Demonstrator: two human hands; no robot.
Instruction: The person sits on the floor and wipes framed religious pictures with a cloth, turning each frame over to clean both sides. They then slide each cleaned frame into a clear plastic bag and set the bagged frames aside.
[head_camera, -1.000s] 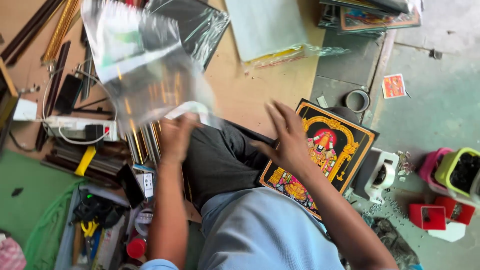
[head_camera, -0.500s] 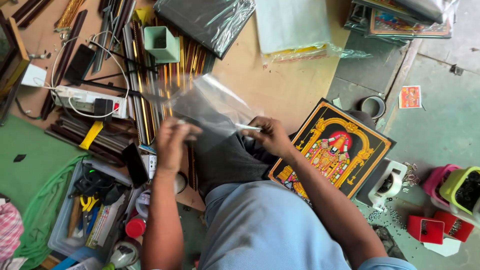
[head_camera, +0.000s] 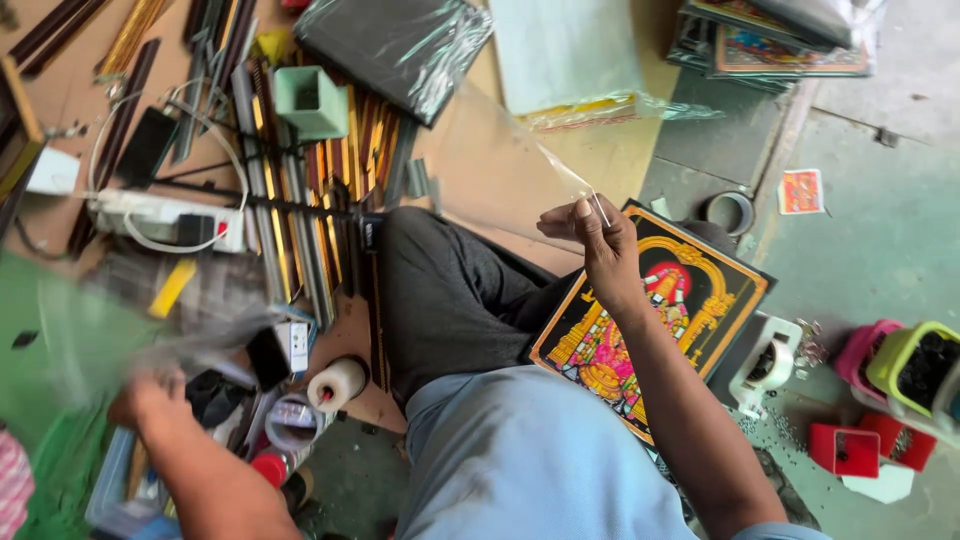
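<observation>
The clear plastic sleeve looks thin, glossy and smooth; the framed picture shows a shiny printed face; trousers are matt dark cloth.

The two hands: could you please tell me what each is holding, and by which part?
The right hand pinches a clear plastic sheet at its near corner. The left hand grips a blurred transparent sheet; where cannot be told.

Clear plastic sleeve (right hand pinching).

black picture with gold arch, mint green box.
</observation>
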